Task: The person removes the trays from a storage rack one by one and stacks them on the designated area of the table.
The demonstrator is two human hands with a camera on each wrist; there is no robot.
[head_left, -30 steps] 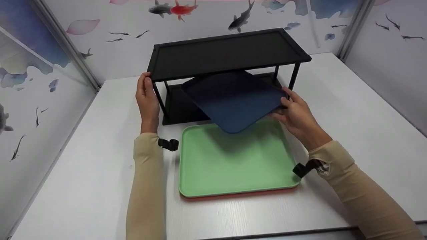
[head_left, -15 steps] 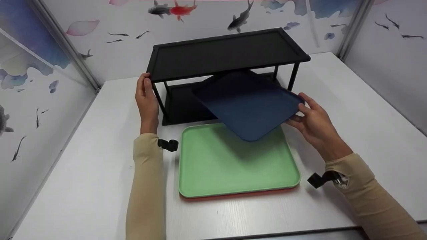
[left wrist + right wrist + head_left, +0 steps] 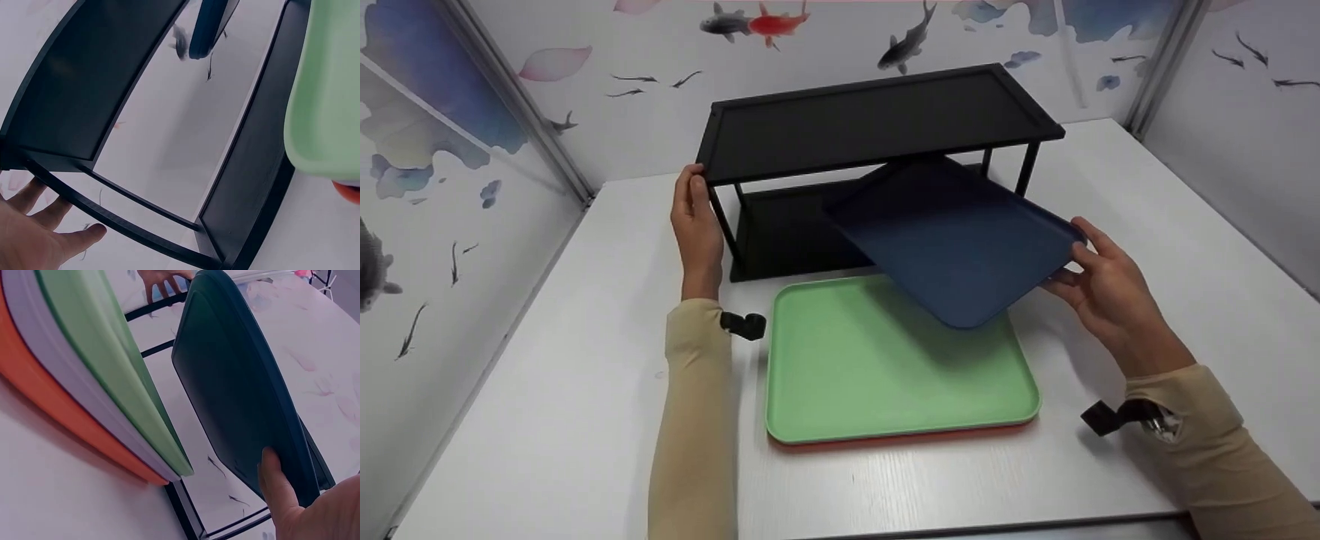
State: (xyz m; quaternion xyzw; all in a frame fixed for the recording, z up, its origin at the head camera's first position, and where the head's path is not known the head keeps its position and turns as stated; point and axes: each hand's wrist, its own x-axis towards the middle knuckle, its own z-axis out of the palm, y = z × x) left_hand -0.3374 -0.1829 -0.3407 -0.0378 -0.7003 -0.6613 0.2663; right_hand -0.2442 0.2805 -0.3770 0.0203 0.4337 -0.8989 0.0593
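Note:
A dark blue tray is tilted, its back part under the top shelf of a black two-tier rack. My right hand grips the tray's right corner, the thumb on the underside in the right wrist view. My left hand touches the left end of the rack near the top corner. In the left wrist view its fairly straight fingers reach behind the rack's post, the thumb apart from it. Below the blue tray, a light green tray lies on the table in front of the rack.
Under the green tray are a pale purple tray and an orange-red tray, stacked. The white table meets printed wall panels at the back and sides. The rack's lower shelf sits behind the stack.
My right hand has drawn the blue tray to the right and toward me, so more of it shows outside the rack. My left hand and the rack have stayed in place.

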